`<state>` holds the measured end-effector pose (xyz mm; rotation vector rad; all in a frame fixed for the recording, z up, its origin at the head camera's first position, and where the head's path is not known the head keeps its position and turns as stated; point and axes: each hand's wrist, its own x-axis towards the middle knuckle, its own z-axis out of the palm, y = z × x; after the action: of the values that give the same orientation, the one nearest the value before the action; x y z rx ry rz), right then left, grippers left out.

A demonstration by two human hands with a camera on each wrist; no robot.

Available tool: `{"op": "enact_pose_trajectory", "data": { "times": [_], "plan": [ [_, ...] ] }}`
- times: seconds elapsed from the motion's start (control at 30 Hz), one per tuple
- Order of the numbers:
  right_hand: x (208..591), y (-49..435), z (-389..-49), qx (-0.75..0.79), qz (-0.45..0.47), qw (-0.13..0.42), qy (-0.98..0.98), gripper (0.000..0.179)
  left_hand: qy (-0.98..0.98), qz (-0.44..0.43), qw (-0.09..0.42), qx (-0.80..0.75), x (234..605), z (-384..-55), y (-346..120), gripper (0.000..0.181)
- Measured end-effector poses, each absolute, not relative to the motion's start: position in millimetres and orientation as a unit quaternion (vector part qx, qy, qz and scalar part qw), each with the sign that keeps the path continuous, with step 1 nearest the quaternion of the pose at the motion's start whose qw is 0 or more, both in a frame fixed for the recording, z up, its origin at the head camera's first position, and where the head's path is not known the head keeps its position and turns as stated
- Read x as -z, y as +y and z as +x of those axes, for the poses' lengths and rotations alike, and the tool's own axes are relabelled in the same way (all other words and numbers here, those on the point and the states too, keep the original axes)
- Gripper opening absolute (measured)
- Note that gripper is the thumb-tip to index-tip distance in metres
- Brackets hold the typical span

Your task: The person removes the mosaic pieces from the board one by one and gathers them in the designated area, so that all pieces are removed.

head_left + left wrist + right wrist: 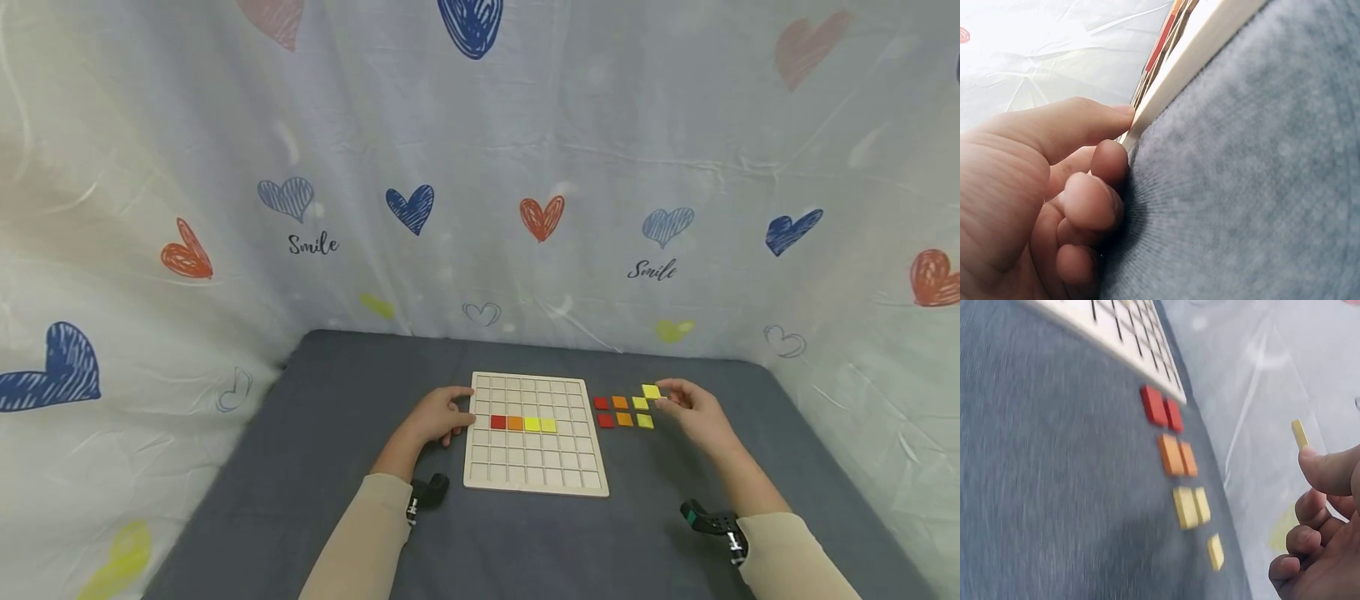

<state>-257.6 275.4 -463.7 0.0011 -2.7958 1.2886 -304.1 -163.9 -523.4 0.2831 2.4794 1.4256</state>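
Observation:
A pale wooden grid board (536, 477) lies on the grey cloth. A row across it holds a red tile (498, 422), an orange tile (515, 423) and two yellow tiles. At the board's left edge, my left hand (437, 416) touches the rim with thumb and index finger, which are set apart; its other fingers are bent beneath. My right hand (693, 412) pinches a yellow tile (1299, 434) between thumb and finger, raised above the cloth right of the board. Below that hand, in the right wrist view, a single yellow tile (1215, 552) lies apart from the other loose tiles.
Right of the board are loose tiles in pairs: red tiles (605, 421), orange tiles (625, 419) and yellow tiles (644, 422). A white curtain (480, 142) printed with hearts hangs behind and beside the cloth-covered table (360, 375).

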Motion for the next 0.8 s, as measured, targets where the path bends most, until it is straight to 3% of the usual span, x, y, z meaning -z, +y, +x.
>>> {"op": "enact_pose_trajectory", "data": {
  "times": [0.4,0.8],
  "plan": [
    [488.6,317.2,-256.8,-0.384,-0.046,0.048,-0.921,0.037,0.858,0.096,0.130,-0.487,525.2,-304.9,-163.5,0.060],
    [503.2,318.3,-258.6,-0.344,-0.079,-0.004,-0.936,0.034,0.857,0.101,0.130,-0.488,525.7,-305.3,-164.5,0.061]
  ]
}}
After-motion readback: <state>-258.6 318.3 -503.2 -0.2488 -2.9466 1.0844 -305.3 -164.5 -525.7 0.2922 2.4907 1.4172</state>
